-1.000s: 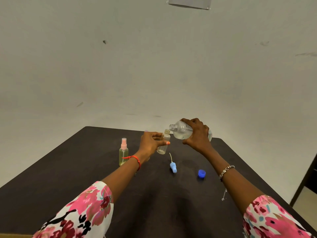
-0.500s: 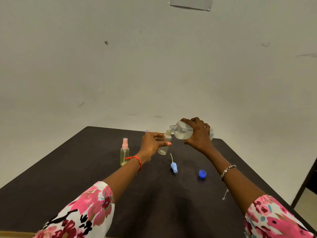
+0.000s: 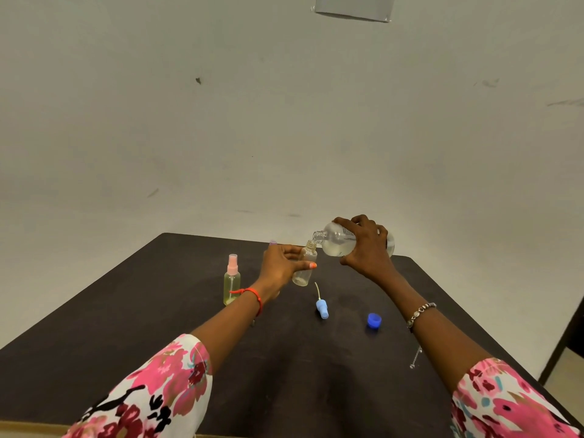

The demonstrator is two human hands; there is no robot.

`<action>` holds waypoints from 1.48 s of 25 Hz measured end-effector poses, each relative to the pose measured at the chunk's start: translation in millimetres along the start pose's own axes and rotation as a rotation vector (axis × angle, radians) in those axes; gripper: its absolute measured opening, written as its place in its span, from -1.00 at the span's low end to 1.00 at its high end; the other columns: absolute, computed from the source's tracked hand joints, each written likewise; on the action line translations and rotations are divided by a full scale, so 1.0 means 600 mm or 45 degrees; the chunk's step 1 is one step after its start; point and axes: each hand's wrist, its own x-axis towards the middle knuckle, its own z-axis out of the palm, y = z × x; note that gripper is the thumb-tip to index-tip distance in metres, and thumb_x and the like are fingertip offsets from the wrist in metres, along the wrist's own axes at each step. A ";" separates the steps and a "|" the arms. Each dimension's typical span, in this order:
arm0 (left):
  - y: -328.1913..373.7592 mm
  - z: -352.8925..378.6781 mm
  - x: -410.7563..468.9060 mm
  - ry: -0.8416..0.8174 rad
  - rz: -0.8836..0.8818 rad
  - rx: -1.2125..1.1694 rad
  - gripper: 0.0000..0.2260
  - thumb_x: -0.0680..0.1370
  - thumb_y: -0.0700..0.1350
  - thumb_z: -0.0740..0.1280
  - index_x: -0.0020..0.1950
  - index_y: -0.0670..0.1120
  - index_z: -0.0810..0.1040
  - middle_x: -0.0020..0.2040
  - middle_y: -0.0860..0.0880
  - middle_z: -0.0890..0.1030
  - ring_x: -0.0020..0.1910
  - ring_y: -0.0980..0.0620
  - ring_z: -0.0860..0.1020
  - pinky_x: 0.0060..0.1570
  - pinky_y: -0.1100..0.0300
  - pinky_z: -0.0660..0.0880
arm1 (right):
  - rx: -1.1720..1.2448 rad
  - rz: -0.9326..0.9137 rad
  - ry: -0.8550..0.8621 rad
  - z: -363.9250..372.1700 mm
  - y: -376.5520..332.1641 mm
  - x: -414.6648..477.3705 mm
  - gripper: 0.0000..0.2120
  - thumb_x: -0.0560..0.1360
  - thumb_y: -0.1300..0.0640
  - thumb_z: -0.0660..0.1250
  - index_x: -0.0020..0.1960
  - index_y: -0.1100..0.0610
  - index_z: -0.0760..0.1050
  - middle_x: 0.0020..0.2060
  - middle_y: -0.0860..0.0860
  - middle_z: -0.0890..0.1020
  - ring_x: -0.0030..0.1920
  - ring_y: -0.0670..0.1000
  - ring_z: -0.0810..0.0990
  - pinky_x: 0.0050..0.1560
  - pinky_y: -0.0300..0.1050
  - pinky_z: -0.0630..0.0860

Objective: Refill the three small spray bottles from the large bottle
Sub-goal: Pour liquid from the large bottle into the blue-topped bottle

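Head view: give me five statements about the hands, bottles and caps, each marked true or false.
1. The right hand holds the large bottle tilted, mouth at the small open bottle. True.
2. The left hand lies flat on the table. False: it grips the small open bottle.
3. The pink-topped spray bottle stands upright, sprayer on. True.
4. The blue cap is screwed onto the large bottle. False: it lies on the table.
5. The light blue sprayer head lies on the table. True.
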 end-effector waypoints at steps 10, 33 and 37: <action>-0.001 0.002 -0.005 0.011 -0.016 -0.014 -0.59 0.26 -0.26 0.55 0.08 -0.25 0.58 0.03 -0.20 0.65 -0.01 -0.08 0.63 -0.21 0.26 0.55 | -0.004 -0.008 -0.006 -0.001 0.000 -0.003 -0.28 0.21 0.17 0.50 0.33 -0.03 0.36 0.16 0.11 0.41 0.23 0.11 0.36 0.36 0.10 0.07; 0.001 0.000 -0.015 0.011 -0.038 -0.068 -0.58 0.29 -0.28 0.52 0.11 -0.26 0.55 0.07 -0.20 0.63 0.00 -0.07 0.61 0.03 0.05 0.57 | -0.014 -0.027 -0.010 -0.001 -0.006 -0.004 -0.28 0.21 0.18 0.49 0.33 -0.01 0.35 0.17 0.12 0.42 0.23 0.12 0.36 0.35 0.09 0.09; 0.002 -0.001 -0.018 0.019 -0.039 -0.070 -0.58 0.30 -0.29 0.51 0.13 -0.28 0.54 0.07 -0.20 0.63 -0.02 -0.06 0.61 -0.07 0.14 0.59 | -0.017 -0.024 -0.012 -0.002 -0.008 -0.004 -0.28 0.21 0.18 0.49 0.33 -0.02 0.36 0.16 0.11 0.42 0.22 0.11 0.36 0.35 0.09 0.08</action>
